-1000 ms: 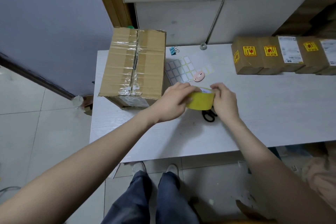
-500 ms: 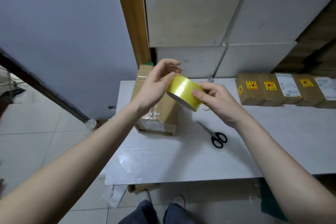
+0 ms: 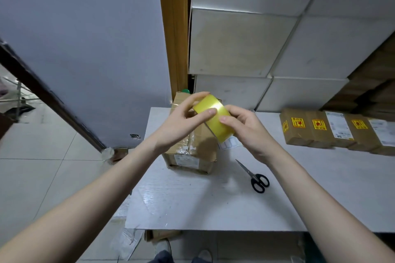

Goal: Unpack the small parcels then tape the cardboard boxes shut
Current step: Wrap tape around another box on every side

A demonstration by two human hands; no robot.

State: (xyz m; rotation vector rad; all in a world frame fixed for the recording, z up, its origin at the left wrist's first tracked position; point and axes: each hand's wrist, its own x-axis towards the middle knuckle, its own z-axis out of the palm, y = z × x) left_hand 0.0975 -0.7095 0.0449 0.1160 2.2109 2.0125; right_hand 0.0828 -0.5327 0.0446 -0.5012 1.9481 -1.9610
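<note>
- Both my hands hold the tape roll (image 3: 213, 120): left hand (image 3: 181, 123) at 9 o'clock, right hand (image 3: 245, 129) at 3.
- Free end probably unseen; I turn slowly, thumbnail feeling for it.

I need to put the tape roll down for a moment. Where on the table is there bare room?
The near half of the table is bare, in front of the large cardboard box and left of the scissors. Another bare patch lies right of the scissors, before the row of small parcels. The back edge is crowded.
</note>
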